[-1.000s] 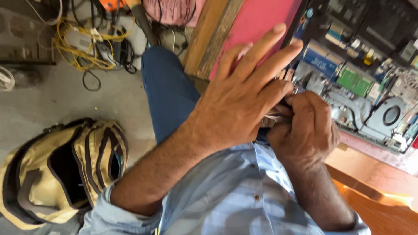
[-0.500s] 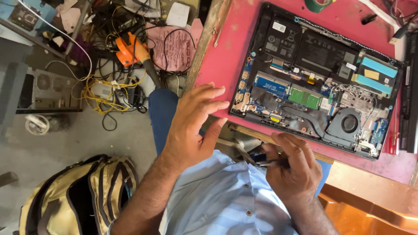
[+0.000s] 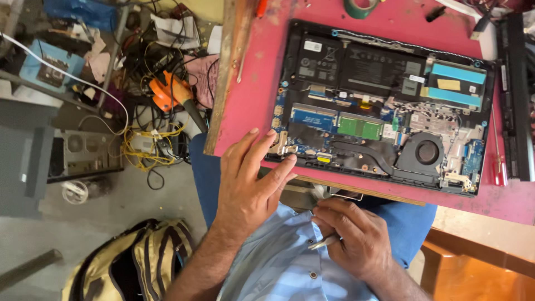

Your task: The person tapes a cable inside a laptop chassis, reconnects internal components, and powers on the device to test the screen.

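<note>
Left hand (image 3: 248, 184) flat, fingers spread, empty, fingertips reaching the near left corner of the opened laptop (image 3: 384, 106). Right hand (image 3: 356, 237) curled shut around slim metal tweezers (image 3: 323, 242), held low against the light blue shirt (image 3: 284, 262). Laptop lying base-up on the red worktable (image 3: 251, 95), bottom cover already off, circuit board, fan and battery exposed; no part visibly lifted out yet. Red-handled screwdriver (image 3: 497, 159) lying just beside the laptop's right edge.
</note>
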